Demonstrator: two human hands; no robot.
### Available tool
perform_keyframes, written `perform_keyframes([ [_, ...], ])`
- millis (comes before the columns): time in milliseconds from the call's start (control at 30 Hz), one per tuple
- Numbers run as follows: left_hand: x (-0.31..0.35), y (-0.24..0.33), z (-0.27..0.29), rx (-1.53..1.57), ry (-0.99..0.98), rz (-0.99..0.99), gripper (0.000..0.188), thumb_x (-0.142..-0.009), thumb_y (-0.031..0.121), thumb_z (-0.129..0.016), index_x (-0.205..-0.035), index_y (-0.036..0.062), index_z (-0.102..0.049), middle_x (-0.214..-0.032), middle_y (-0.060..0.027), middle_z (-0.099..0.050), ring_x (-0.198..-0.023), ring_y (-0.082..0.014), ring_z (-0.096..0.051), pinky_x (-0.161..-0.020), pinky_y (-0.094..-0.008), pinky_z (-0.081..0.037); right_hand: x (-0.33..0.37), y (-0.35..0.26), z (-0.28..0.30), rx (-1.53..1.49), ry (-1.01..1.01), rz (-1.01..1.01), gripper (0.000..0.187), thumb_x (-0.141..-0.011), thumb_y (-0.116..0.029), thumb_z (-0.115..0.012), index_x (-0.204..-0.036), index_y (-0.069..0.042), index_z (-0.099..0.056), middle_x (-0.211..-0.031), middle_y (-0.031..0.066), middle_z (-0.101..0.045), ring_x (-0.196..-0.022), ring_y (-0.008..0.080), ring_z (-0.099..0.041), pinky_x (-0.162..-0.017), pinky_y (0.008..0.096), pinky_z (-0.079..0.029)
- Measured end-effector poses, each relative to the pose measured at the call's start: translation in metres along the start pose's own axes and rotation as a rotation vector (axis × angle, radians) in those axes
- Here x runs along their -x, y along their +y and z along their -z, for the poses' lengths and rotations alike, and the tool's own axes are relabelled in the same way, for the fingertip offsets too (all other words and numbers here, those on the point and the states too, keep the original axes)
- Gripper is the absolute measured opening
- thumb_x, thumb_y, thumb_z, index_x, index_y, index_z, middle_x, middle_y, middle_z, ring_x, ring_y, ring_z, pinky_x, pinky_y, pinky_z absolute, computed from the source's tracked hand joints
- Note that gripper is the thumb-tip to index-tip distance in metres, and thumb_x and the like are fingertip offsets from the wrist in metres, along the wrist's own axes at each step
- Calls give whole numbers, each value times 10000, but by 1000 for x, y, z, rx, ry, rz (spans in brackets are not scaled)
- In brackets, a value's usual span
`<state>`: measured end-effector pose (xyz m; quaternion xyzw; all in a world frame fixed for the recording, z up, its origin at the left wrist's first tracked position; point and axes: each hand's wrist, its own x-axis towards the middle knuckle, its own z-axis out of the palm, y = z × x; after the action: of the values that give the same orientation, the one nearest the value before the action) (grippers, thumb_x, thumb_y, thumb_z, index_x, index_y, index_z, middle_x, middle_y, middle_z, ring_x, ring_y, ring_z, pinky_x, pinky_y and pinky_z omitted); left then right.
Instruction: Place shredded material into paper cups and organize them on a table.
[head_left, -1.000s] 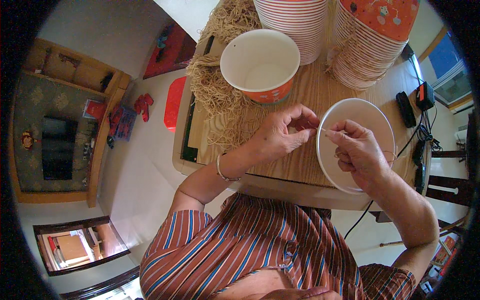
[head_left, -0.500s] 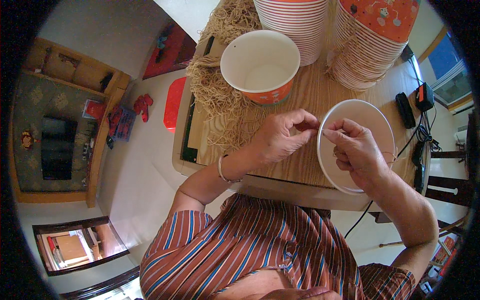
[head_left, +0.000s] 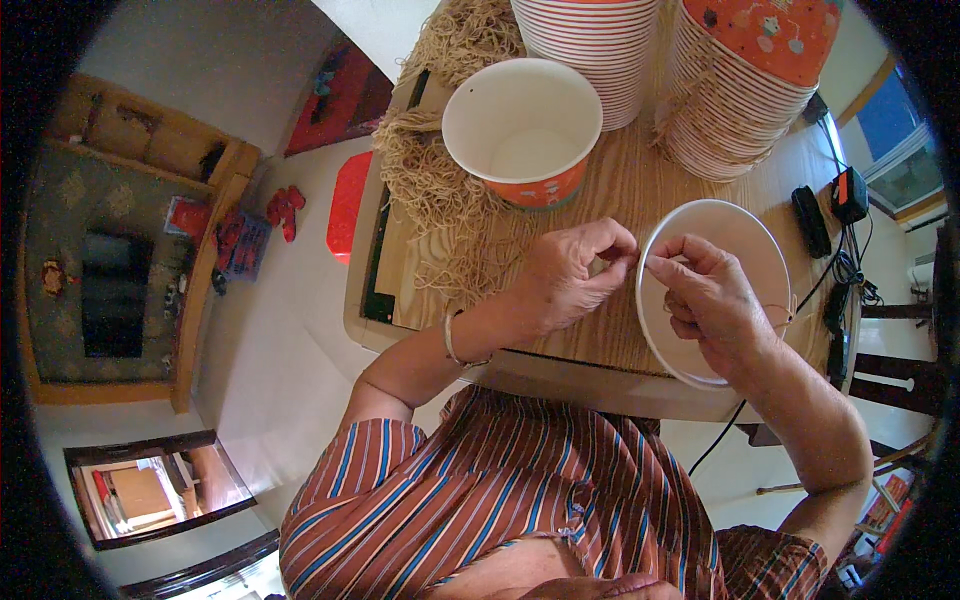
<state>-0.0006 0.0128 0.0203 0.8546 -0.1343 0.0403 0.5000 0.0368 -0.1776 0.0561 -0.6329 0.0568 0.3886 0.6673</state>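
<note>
Hands meet at the near-left rim of a white-lined tub (head_left: 755,265), which stands tilted at the right front of the desk (head_left: 600,335). Left hand (head_left: 583,272) is outside the rim, its thumb and forefinger pinched together; right hand (head_left: 712,290) reaches over the opening, thumb and forefinger likewise closed at the rim and the other fingers curled. Whatever lies between the fingertips is too small to make out. On the tub's far-right side a thin strand (head_left: 783,312) loops near the rim. A bracelet (head_left: 460,340) circles the left wrist.

Beyond the left hand, an orange tub (head_left: 535,192) sits upright, white inside, with a small dark hole near its rim. Tan string (head_left: 440,190) lies in a tangled heap along the desk's left side. Farther back are two stacks of nested tubs, a left stack (head_left: 590,50) and a right stack (head_left: 740,105), the latter draped with loose strands. To the right, a black adapter (head_left: 850,195) rests near bunched cables (head_left: 850,265)
</note>
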Motion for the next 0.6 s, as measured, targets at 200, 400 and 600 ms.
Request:
perform_keyframes([
  [200, 9, -15, 1, 321, 167, 112, 99, -879, -1, -562, -970, 36, -572, -958, -67, -625, -941, -134, -590, -828, -275, -475, 17, -8, -2, 277, 35, 65, 68, -898, -127, -601, -910, -65, -578, -631, -55, -460, -470, 25, -370, -409, 196, -284],
  [400, 12, 6, 26, 164, 91, -297, 145, -882, -23, -527, -1009, 48, -527, -1101, -125, -583, -1061, -205, -556, -895, -329, -458, 23, 2, -3, 421, 28, 154, 122, -891, -160, -616, -872, -40, -617, -639, -29, -526, -550, 44, -457, -461, 212, -363],
  [600, -5, 8, 20, 85, 24, -440, 113, -908, 73, -580, -1004, 48, -529, -931, -83, -639, -837, -232, -642, -760, -327, -518, 27, 14, -21, 485, 19, 355, 102, -903, -114, -587, -882, -20, -620, -655, -21, -524, -575, 56, -456, -521, 224, -390],
])
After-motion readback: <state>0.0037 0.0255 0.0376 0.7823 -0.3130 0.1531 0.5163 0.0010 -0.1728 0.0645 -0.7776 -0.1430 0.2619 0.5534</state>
